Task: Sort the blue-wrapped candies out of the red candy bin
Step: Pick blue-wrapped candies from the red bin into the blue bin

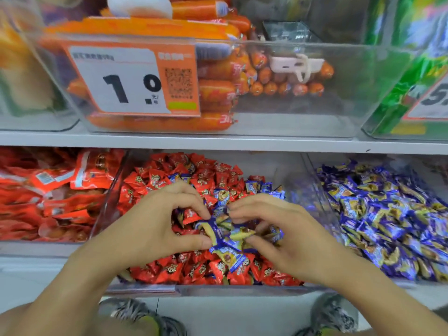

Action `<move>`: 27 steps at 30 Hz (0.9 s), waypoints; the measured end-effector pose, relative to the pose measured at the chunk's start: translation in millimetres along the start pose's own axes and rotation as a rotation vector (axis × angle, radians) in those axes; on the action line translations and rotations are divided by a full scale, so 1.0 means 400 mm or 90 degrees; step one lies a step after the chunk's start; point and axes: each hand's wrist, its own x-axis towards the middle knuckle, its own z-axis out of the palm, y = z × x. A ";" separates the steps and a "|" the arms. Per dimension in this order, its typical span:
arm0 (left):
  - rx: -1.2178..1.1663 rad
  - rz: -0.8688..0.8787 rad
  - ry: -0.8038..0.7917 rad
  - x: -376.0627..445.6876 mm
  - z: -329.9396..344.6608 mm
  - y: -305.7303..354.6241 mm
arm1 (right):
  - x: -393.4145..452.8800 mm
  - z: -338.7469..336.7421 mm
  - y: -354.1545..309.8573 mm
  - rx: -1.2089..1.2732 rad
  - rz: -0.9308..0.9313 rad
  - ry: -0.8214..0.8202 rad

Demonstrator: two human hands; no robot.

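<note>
You can read a large "1.0" on the orange price tag (131, 80) fronting the clear sausage bin (315, 117) — its small print and QR code stay blurred. At right, another tag (434, 98) shows a cut-off "5".

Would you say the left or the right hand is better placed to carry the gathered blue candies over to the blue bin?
Probably the right hand: it grips the blue candies and is nearer the blue bin than the left hand.

Two bare forearms reaching forward, left hand (155, 219) fingers curled, thumb and forefinger pinching, right hand (286, 229) likewise curled, fingertips nearly meeting.
</note>
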 end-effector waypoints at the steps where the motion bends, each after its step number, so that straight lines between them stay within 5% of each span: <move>1: 0.002 0.002 0.004 -0.003 0.003 0.002 | -0.001 0.004 0.005 -0.002 -0.014 0.037; 7: 0.099 0.052 0.022 0.003 0.046 0.005 | 0.010 -0.003 0.017 -0.076 0.005 0.113; 12: 0.075 0.013 0.043 0.006 0.042 0.014 | 0.021 -0.033 0.014 0.049 0.105 0.184; 17: -0.148 -0.038 0.149 -0.005 0.023 0.044 | 0.018 -0.051 0.005 -0.001 0.119 0.061; 20: -0.269 -0.086 0.082 -0.006 0.031 0.061 | 0.010 -0.035 0.007 -0.061 0.177 -0.086; 24: -0.033 -0.039 0.009 -0.009 0.060 0.099 | -0.004 -0.008 0.021 -0.210 0.147 -0.186; 27: 0.092 -0.046 -0.030 0.008 0.082 0.093 | -0.001 -0.006 0.018 -0.209 0.167 -0.154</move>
